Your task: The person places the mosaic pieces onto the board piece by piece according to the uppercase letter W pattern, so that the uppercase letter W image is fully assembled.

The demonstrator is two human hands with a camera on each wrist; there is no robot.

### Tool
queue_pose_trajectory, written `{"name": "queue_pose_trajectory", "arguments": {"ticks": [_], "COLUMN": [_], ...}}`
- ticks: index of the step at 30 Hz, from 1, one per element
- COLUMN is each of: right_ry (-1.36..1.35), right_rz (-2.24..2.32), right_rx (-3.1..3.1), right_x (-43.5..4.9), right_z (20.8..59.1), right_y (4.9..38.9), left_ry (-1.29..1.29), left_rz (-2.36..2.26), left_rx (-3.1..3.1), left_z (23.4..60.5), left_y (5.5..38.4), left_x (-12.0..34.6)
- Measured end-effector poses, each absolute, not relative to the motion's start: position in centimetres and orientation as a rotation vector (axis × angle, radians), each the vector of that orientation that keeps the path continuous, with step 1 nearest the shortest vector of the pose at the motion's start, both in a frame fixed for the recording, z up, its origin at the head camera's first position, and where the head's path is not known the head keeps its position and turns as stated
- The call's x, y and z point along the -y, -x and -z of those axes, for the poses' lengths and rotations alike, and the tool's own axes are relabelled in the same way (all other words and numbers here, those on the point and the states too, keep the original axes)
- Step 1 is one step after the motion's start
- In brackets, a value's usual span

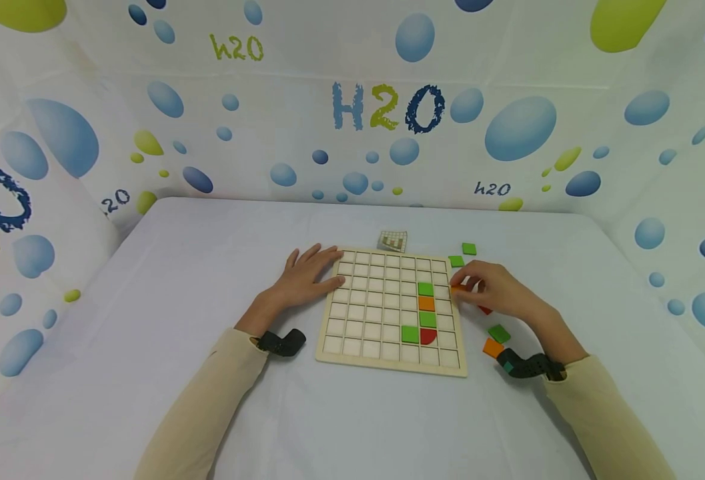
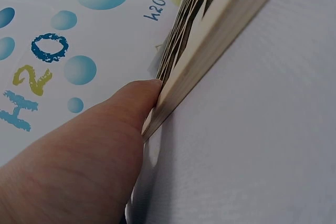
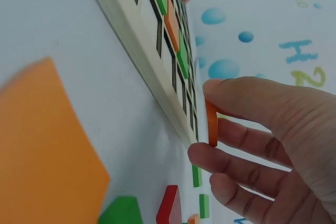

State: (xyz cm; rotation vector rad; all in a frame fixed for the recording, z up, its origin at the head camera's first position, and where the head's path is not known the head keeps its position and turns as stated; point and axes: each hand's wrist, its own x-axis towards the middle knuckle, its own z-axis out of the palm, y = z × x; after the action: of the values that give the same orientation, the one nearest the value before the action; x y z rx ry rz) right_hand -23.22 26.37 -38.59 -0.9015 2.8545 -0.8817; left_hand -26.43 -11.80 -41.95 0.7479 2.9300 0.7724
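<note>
A pale wooden grid board lies on the table. Along its left edge rests my left hand, fingers extended, the thumb touching the rim in the left wrist view. Beside the board's right edge, my right hand pinches an orange tile between thumb and fingers, held just above the table. Cells on the board's right side hold a green tile, an orange tile, another green tile, a red tile with a rounded corner and, left of it, a green tile.
Loose green tiles lie past the board's upper right corner. Below my right hand are a red piece, partly hidden, a green tile and an orange tile. A small printed grid card sits behind the board.
</note>
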Motion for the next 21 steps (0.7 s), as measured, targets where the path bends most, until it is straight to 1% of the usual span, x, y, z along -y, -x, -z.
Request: {"name": "queue_pose_trajectory", "arguments": {"ticks": [7,21], "right_ry": [0.907,1.016], "right_rz": [0.870,0.829], "right_rx": [-2.822,-2.796], "right_x": [-25.5,-24.2], "right_z": [38.1,38.1], "right_y": [22.9,22.9], "left_ry": [-0.750,-0.751], "left_rz": [-0.773,-0.780], "left_rx": [-2.923,-2.913], "left_z": [41.7,41.7], "left_y": [26.5,27.0], "left_x": [11.8,12.0]}}
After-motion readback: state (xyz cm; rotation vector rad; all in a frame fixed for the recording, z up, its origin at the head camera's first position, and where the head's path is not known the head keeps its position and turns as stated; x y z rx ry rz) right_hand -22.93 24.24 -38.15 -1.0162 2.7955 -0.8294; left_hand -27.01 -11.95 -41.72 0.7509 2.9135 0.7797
